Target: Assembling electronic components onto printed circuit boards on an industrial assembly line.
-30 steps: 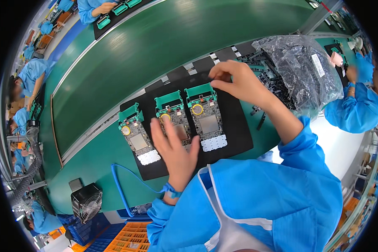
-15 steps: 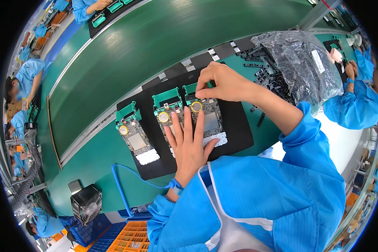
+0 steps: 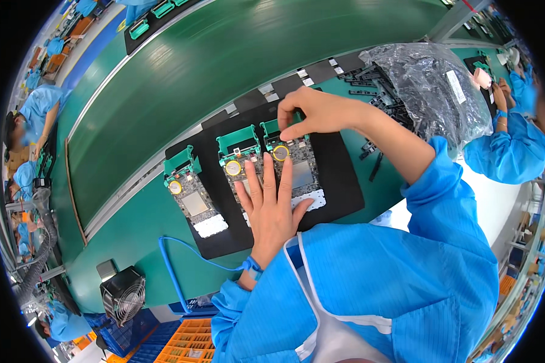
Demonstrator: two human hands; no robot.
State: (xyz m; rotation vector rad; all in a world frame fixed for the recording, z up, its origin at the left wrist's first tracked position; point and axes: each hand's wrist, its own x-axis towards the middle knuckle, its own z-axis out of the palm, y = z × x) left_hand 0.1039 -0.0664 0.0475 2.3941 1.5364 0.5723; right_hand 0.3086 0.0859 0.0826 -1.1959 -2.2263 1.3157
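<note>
Three circuit boards lie side by side on a black mat (image 3: 344, 187): a left board (image 3: 194, 203), a middle board (image 3: 229, 184) and a right board (image 3: 304, 175). Each has a green plastic frame at its far end, a yellow-ringed coin cell and a white strip at its near end. My left hand (image 3: 270, 213) rests palm down across the middle and right boards, fingers spread. Over the right board's green frame (image 3: 271, 127), my right hand (image 3: 324, 113) bends down with thumb and fingertips closed together. Whatever sits in that pinch is too small or hidden to name.
A pile of black strip-shaped parts (image 3: 390, 109) and a clear plastic bag (image 3: 439, 91) lie at the right. Beyond the mat runs a green conveyor belt (image 3: 181, 103). A black fan (image 3: 124, 295) stands near left, and a blue cord (image 3: 172, 272) leads to my left wrist. Co-workers sit on both sides.
My right thumb and fingertips have shifted slightly at the right board's green frame. My left hand keeps its place on the boards. The whole view has moved a little.
</note>
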